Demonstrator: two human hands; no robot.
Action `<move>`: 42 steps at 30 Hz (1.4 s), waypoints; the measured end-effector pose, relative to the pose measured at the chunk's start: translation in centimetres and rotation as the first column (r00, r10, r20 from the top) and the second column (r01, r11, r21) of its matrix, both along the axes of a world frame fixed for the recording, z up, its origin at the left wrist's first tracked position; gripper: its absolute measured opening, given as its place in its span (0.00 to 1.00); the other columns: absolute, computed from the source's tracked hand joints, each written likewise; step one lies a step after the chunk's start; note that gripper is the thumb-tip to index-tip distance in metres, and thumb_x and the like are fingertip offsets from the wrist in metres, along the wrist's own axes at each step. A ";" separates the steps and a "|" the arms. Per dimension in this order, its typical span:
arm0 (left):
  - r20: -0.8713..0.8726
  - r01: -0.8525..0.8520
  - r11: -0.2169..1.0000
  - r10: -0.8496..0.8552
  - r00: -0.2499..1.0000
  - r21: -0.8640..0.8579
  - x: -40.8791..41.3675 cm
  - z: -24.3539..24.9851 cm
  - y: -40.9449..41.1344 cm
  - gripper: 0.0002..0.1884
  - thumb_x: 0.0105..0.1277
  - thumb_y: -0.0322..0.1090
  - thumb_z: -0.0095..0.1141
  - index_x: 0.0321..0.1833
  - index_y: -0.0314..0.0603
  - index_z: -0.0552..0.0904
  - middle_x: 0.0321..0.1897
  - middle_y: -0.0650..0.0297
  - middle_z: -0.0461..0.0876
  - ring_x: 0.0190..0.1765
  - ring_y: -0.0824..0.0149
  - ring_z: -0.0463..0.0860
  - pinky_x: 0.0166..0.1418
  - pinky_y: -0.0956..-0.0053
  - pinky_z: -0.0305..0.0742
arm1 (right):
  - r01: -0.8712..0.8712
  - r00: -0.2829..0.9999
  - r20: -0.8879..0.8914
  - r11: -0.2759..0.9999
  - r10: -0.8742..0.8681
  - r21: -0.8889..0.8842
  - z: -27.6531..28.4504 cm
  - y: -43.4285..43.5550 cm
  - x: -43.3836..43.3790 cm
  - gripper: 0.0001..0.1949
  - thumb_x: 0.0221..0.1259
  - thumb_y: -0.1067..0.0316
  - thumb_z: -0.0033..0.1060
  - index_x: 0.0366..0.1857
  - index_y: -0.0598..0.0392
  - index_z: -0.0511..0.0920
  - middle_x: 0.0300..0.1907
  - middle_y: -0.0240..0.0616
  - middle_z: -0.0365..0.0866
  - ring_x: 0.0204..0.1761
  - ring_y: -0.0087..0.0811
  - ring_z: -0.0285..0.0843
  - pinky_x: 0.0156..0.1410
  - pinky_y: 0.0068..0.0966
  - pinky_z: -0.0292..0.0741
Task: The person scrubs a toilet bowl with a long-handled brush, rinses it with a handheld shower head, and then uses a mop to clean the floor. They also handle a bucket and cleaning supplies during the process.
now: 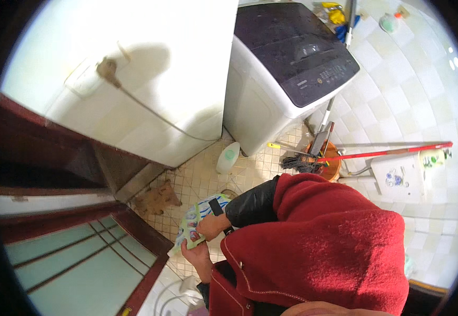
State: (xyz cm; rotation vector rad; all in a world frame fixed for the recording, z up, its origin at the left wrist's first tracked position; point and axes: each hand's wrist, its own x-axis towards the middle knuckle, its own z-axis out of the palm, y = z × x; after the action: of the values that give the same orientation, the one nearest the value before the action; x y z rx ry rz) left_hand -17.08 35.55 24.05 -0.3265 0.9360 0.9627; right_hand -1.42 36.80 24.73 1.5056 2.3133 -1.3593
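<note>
A printed plastic bag [191, 217] in white, green and blue hangs low in front of me, above the tiled floor. My left hand [198, 254] pinches its near edge, thumb up along the print. Just above it in the view, my right hand [212, 227] has bent fingers on the same edge, close to the left fingertips. A dark band circles the right wrist, and a black strip [215, 207] lies across the bag beside that hand; what it is, I cannot tell. The bag's contents are hidden.
Ahead stand a white bottle [228, 158] and a piece of brown cardboard [158, 198]. A top-loading washing machine [292, 51] is at the back. To the right, a red-handled mop [387, 152] leans over an orange bucket [333, 162]. A framed glass door [87, 256] is at left.
</note>
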 end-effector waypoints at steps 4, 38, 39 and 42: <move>-0.026 0.077 0.997 -0.078 0.997 -0.019 1.0 0.5 1.6 0.19 0.54 0.34 0.52 0.47 0.36 0.66 0.35 0.58 0.67 0.43 0.60 0.71 0.52 0.62 0.70 | 0.060 0.993 -0.101 0.998 -0.060 -0.002 2.1 0.3 1.7 0.18 0.44 0.59 0.59 0.43 0.47 0.76 0.37 0.42 0.77 0.43 0.44 0.75 0.41 0.40 0.72; -0.109 0.100 0.993 -0.107 0.988 -0.065 -4.0 -4.1 0.6 0.21 0.64 0.36 0.48 0.59 0.40 0.66 0.55 0.54 0.68 0.60 0.58 0.65 0.64 0.63 0.62 | 0.821 0.302 -0.100 0.311 -0.948 -0.479 -11.9 6.7 5.4 0.22 0.43 0.73 0.63 0.45 0.68 0.70 0.24 0.40 0.75 0.25 0.26 0.71 0.25 0.23 0.66; -0.119 0.077 0.995 -0.085 0.989 -0.070 -4.1 -4.0 0.6 0.21 0.63 0.35 0.49 0.59 0.40 0.66 0.54 0.54 0.68 0.60 0.58 0.66 0.63 0.63 0.62 | 0.786 0.233 -0.069 0.230 -0.970 -0.574 -11.8 7.6 5.1 0.23 0.43 0.73 0.63 0.46 0.68 0.69 0.24 0.40 0.74 0.25 0.26 0.71 0.26 0.22 0.65; -0.149 0.048 0.995 -0.060 0.987 -0.083 -4.9 -4.5 0.0 0.20 0.64 0.36 0.48 0.58 0.39 0.68 0.54 0.53 0.68 0.60 0.58 0.66 0.62 0.64 0.63 | 0.729 0.350 -0.160 0.375 -0.923 -0.572 -11.6 9.9 6.2 0.14 0.45 0.71 0.62 0.35 0.68 0.75 0.21 0.39 0.73 0.24 0.26 0.69 0.27 0.24 0.63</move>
State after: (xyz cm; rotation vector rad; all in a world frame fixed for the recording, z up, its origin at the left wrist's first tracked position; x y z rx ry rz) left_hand -21.99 35.51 19.57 -0.2965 1.1186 0.9112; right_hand 4.77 46.73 13.10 2.5820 1.0045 -2.4642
